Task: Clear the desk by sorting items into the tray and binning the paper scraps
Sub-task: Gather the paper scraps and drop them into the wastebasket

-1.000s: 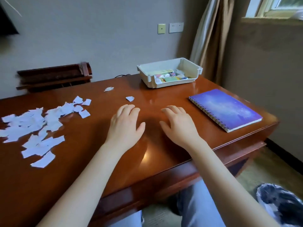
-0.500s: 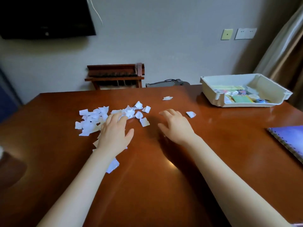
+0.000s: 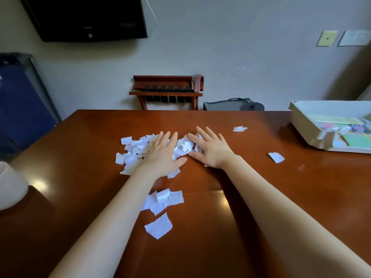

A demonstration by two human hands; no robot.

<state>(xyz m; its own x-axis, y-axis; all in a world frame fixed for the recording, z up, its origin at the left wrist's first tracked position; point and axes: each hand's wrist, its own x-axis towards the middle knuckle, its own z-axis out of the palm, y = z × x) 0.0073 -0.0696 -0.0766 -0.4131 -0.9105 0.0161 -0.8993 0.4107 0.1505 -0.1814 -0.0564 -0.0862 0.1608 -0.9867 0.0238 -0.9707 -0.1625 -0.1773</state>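
Paper scraps [image 3: 138, 149] are all over the desk [image 3: 261, 207], and none look binned yet as far as I can tell. Closest to the person, around 11 o'clock from their seat, a big loose piece [image 3: 158, 225] and a small clump [image 3: 164, 199] lie between the forearms, apart from the main heap.

Past that, both hands lie flat at 12 o'clock. The left hand [image 3: 162, 155] is palm down right on the heap and the right hand [image 3: 210, 149] is at the heap's 3 o'clock edge. Fingers on both are straight and spread, gripping nothing. My guess is they're set like that to rake everything together for one scoop.

Two more sit well apart: a stray scrap [image 3: 276, 157] at 2 o'clock and a crumpled scrap [image 3: 240, 128] at 1 o'clock. Farthest out at 2 o'clock, the white tray [image 3: 301, 125] already holds small colourful bits, so the sorting looks mostly done.
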